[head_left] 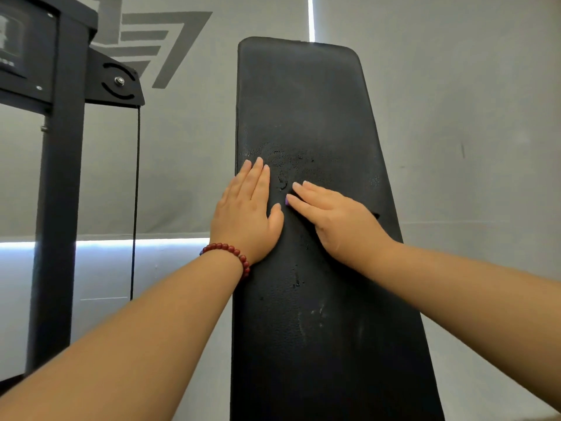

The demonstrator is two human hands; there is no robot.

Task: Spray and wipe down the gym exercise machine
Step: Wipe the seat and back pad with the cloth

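Note:
The machine's tall black padded backrest (303, 101) stands upright in the middle of the view. Spray droplets (299, 164) bead on it just above my hands, and wet streaks (306, 323) run lower down. My left hand (249, 214), with a red bead bracelet at the wrist, lies flat and empty on the pad's left edge. My right hand (337, 220) presses flat on the pad over a wiping cloth (287, 201). The cloth is mostly hidden; a purple sliver shows at my fingertips and a dark corner peeks out past the hand's right side.
A black steel machine frame (57, 183) with a pulley plate (120, 83) and a thin hanging cable (135, 202) stands at the left. Behind is a grey wall (455, 117) bearing a large logo, with a bright light strip (136, 243) low on the left.

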